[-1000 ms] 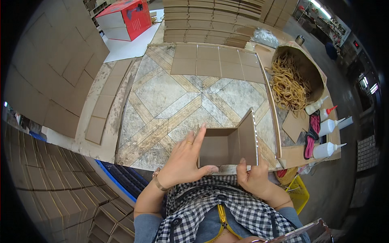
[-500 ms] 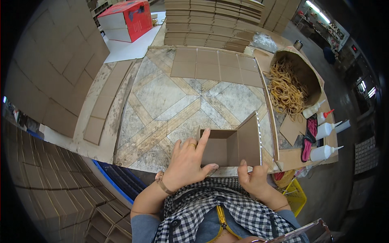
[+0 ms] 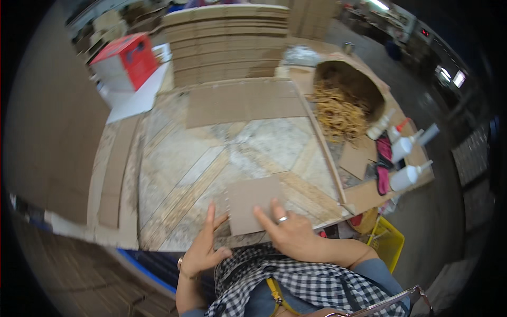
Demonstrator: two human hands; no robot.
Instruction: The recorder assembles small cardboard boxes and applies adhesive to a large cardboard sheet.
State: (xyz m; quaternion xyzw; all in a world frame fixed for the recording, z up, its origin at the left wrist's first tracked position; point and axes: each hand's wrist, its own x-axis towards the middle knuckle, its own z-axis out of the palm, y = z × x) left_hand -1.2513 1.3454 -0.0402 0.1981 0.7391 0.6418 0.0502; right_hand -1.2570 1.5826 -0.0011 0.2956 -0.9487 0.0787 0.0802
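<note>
A small brown cardboard box [image 3: 254, 203] is at the table's near edge, its flat brown face toward me. Along its left side my left hand [image 3: 203, 251] is held with fingers stretched and thumb apart; one finger reaches the box's left edge. My right hand [image 3: 298, 236], a ring on one finger, comes from the right and rests its spread fingertips on the box's face. Neither hand is closed round it. The box's inside cannot be seen. Slight motion blur softens the picture.
A flat cardboard sheet [image 3: 245, 103] lies along the board's far edge, before a cardboard stack [image 3: 224, 47]. On the right are a sack of rubber bands [image 3: 340, 113], white squeeze bottles [image 3: 404, 178] and a wooden strip [image 3: 325, 148]. A red-and-white box [image 3: 127, 62] stands back left.
The box has been turned, so its open inside no longer shows. My right hand has moved from its right edge onto its face; my left has left its top rim. The head view has shifted.
</note>
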